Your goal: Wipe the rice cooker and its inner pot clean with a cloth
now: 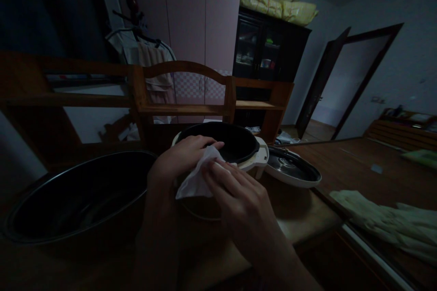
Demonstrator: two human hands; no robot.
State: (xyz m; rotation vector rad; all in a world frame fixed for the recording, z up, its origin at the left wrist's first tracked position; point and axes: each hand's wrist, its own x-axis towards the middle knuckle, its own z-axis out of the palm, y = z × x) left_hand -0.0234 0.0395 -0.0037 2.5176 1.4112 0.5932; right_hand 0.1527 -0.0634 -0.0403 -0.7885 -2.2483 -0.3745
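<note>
A white-bodied electric cooker (261, 153) with a dark, round inside stands before me. My left hand (186, 155) lies over its near rim, fingers stretched out to the right and partly hidden. In my right hand (237, 191) is a crumpled white cloth or tissue (196, 182), pinched between the fingers and pressed at the cooker's near side, close to my left fingertips. A corner of the cloth hangs down to the left. Left of the cooker is a large, dark, open pot (82, 195). A round lid (290, 169) with a pale rim lies tilted at the cooker's right.
A wooden headboard-like frame with shelves (186, 109) rises behind the cooker. To the right spreads a brown bed-like surface (351, 163) with a pale cloth heap (378, 218). Cabinets (187, 22) and an open door (322, 82) are farther back. The room is dim.
</note>
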